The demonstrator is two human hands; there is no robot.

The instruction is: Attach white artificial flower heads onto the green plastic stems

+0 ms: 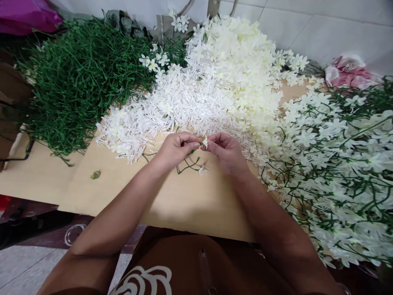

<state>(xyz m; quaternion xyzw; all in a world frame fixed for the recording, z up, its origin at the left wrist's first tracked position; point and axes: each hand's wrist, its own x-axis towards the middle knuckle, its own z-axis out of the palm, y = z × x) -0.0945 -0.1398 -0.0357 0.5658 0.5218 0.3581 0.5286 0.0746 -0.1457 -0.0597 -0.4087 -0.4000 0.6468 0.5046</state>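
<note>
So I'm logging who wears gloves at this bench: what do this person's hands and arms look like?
No gloves: the left hand and right hand are bare, with no rings visible. Both forearms are bare, no sleeves showing. Something like a bangle may sit on the right arm at the frame's bottom edge, too cropped to tell.

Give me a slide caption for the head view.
Both hands fit a white blossom onto a green stem.

Stems (76, 78) left, petal heap (215, 82) perhaps centre

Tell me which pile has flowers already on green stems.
The pile on the right: its white flowers sit on green stems. The middle pile is loose flowers, the left pile bare stems.
</note>
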